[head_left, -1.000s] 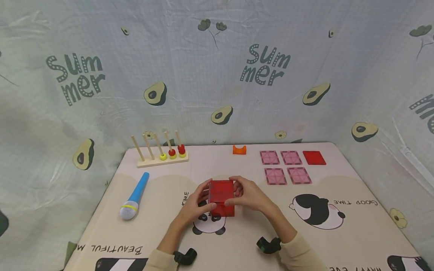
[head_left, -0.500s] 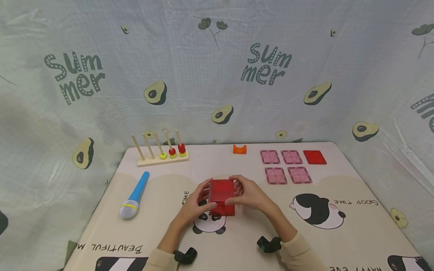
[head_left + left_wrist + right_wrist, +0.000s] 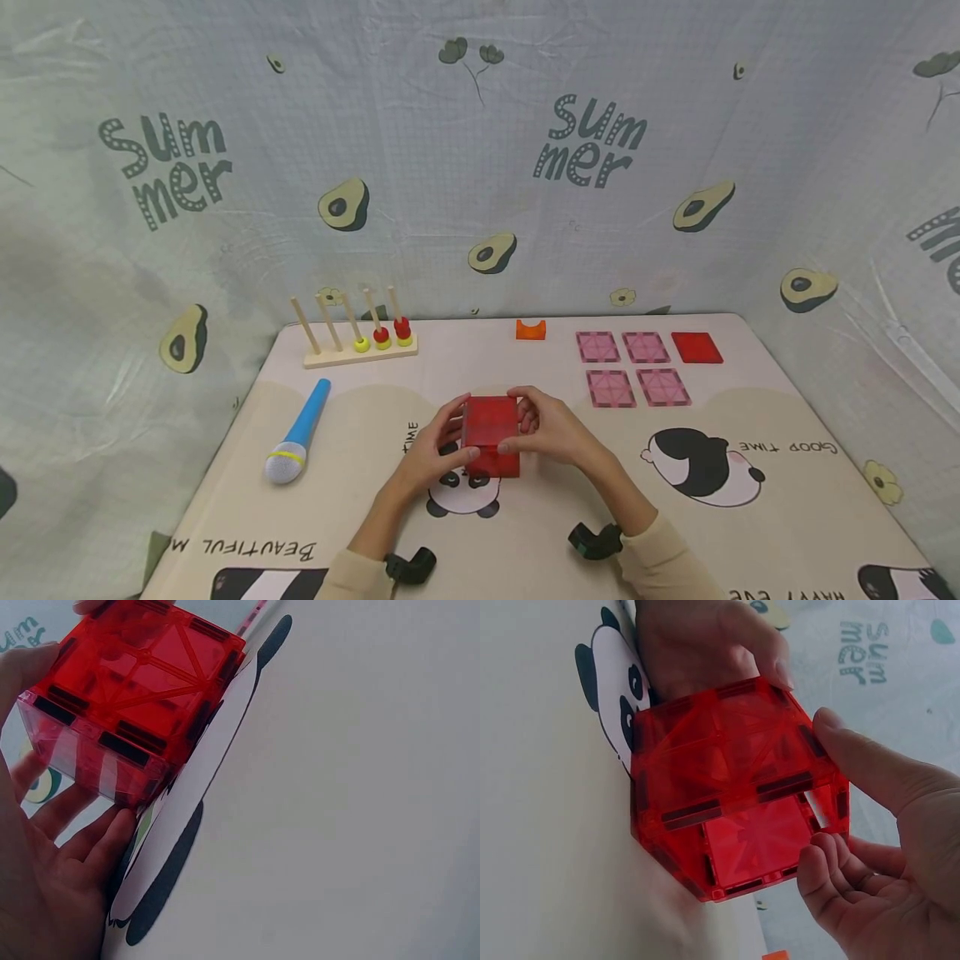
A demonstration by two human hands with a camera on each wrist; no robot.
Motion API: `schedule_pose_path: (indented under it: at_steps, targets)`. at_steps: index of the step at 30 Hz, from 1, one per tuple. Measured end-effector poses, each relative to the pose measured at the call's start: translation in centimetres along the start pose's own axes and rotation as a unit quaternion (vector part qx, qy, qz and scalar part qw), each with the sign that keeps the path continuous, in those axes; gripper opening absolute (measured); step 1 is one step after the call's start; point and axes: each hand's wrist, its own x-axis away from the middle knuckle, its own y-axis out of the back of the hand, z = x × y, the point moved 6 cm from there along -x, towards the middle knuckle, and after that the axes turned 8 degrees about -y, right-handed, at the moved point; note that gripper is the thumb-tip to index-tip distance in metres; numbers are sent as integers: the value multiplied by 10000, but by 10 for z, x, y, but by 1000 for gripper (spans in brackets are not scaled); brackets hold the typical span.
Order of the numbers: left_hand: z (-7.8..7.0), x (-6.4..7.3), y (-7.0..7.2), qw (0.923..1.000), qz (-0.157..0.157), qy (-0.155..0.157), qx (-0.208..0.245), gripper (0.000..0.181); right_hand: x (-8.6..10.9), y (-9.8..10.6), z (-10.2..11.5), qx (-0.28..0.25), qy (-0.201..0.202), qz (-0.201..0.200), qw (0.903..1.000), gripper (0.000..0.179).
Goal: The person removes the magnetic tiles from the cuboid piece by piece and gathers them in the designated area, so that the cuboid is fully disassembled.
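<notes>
A box of see-through red magnetic tiles (image 3: pixel 491 421) stands on the table cover over a printed panda. Its front tile (image 3: pixel 146 664) has black magnets along the edges. My left hand (image 3: pixel 441 443) grips the box from the left, thumb at the near top edge, fingers (image 3: pixel 75 825) spread along that side. From the right, my right hand (image 3: pixel 551 429) pinches the top between thumb (image 3: pixel 870 761) and forefinger. Its other fingers curl beside the box. In the right wrist view the side facing the right hand shows a gap into the inside. The box's back is hidden in the head view.
Several pink square tiles (image 3: pixel 610 388) and one red tile (image 3: pixel 697 347) lie at the back right. An orange arch block (image 3: pixel 530 331) stands at the back edge. Left are a peg counting frame (image 3: pixel 360 357) with rings and a blue toy microphone (image 3: pixel 297 435).
Both hands keep their hold on the box, and nothing on the table has moved. The head view has shifted very slightly.
</notes>
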Motion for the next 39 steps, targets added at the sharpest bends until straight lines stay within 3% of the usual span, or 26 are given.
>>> schedule_pose_path:
  at_steps: [23, 32, 39]
  targets:
    - [-2, 2, 1, 9998, -116, 139, -4, 77, 7, 2, 12, -221, 384, 113, 9990, 82]
    - [-4, 1, 1, 9999, -100, 39, -75, 75, 7, 9, 10, -412, 426, 222, 9980, 80]
    - [-6, 1, 0, 9999, -42, -120, -93, 77, 8, 18, 12, -570, 551, 53, 9968, 75]
